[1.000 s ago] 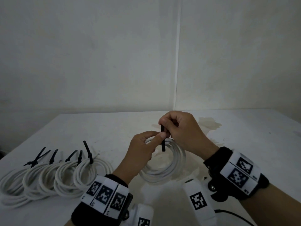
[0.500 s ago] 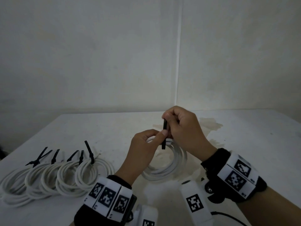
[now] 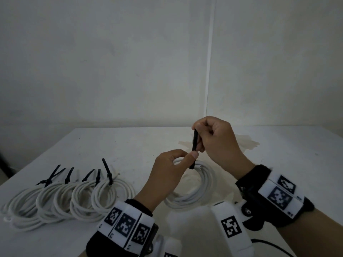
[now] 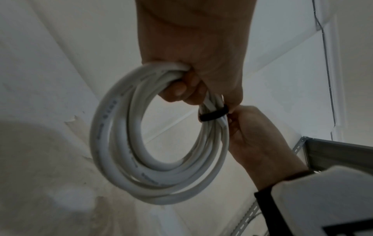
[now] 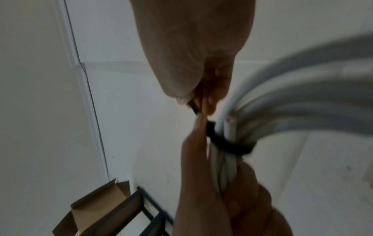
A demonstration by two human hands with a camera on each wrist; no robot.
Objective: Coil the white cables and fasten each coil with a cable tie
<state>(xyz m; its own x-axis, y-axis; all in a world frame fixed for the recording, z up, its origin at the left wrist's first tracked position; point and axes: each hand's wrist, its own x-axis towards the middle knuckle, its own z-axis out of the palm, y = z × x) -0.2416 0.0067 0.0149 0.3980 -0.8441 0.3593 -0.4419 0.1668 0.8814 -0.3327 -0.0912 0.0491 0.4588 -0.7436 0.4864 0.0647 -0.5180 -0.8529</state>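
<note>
My left hand (image 3: 174, 164) grips the top of a white cable coil (image 3: 193, 197) that hangs above the table; its fingers curl round the strands (image 4: 181, 89). A black cable tie (image 3: 194, 143) loops round the coil beside those fingers (image 4: 214, 114) (image 5: 228, 145). My right hand (image 3: 213, 140) pinches the tie's free tail and holds it upright above the coil; in the right wrist view the right hand (image 5: 199, 102) pinches the tail (image 5: 194, 108) just above the left thumb. The cable coil (image 5: 302, 99) blurs at the right there.
Several tied white coils (image 3: 70, 199) with black tie tails sticking up lie in a row at the left of the white table (image 3: 278, 164). A stain (image 3: 243, 143) marks the table behind my hands. Walls stand close behind. A cardboard box (image 5: 96, 207) and a dark frame sit beyond the table.
My right hand has risen, drawing the tie's tail up, so more black tail shows above my left thumb. The left hand and coil stayed nearly in place.
</note>
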